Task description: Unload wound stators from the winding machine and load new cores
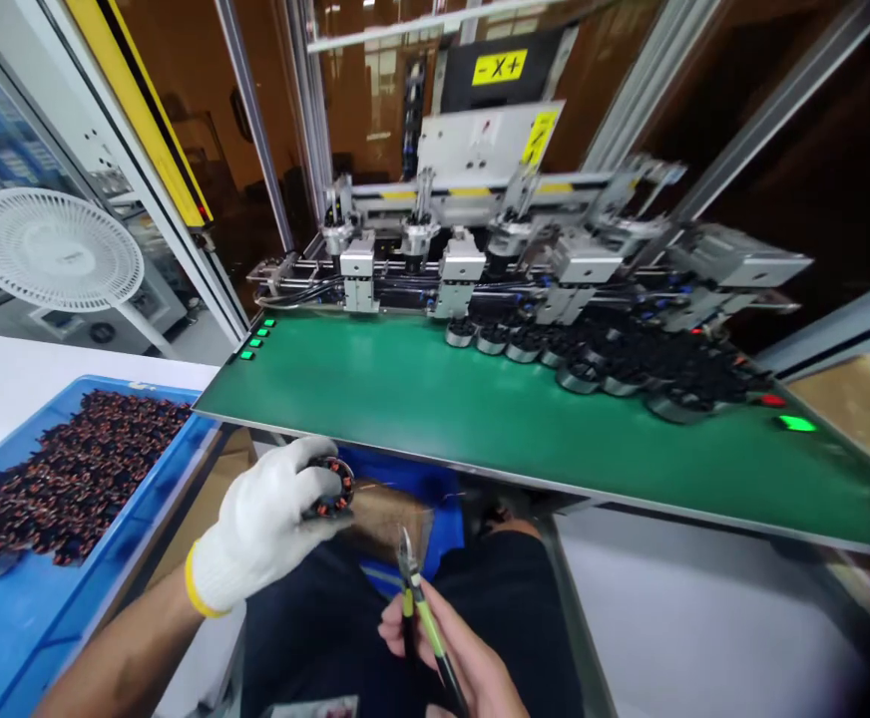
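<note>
My left hand (274, 514), in a white glove with a yellow cuff, is closed around a motor stator (334, 486), round and dark with copper-coloured windings. It is held just in front of the green worktop's near edge, and the fingers cover part of it. My bare right hand (446, 638) grips a pair of cutting pliers (418, 588) by their black and yellow-green handles. Their jaws point up and away from me, below and to the right of the stator, not touching it.
A blue tray (117, 548) full of similar dark and copper parts is on the left. On the green worktop (375, 374), several round black parts (592, 364) crowd the right side before a machine with metal clamps (461, 264). A white fan (53, 249) stands far left.
</note>
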Demonstrator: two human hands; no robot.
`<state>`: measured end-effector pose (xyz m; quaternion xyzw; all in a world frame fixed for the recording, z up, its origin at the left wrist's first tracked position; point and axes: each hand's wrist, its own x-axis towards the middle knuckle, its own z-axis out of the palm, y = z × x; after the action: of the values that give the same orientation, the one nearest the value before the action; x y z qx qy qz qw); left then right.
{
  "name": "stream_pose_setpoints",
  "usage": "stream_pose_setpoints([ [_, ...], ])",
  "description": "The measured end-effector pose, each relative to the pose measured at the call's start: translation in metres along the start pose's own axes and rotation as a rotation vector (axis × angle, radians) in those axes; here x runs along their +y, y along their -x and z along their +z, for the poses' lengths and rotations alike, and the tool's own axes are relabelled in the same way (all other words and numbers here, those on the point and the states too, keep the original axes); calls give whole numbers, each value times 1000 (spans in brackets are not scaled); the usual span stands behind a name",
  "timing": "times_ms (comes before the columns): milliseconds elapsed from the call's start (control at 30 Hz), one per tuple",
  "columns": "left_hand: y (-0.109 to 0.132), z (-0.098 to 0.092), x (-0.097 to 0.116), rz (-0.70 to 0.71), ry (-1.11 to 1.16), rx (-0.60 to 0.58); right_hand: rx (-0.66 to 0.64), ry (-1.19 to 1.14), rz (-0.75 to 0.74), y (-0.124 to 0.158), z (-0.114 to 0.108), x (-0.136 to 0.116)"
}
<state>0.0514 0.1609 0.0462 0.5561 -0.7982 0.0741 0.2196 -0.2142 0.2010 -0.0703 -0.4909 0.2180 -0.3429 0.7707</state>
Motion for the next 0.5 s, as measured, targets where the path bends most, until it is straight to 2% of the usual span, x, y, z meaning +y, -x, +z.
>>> stream_pose_setpoints([
  [67,8,-7,4,44,-4,22,-4,31,20,0,3,-1],
  [200,17,-9,10,35,-64,28,24,73,66,2,8,-2],
  [500,24,-1,14,35,-74,-26,3,-8,-50,2,10,-3],
])
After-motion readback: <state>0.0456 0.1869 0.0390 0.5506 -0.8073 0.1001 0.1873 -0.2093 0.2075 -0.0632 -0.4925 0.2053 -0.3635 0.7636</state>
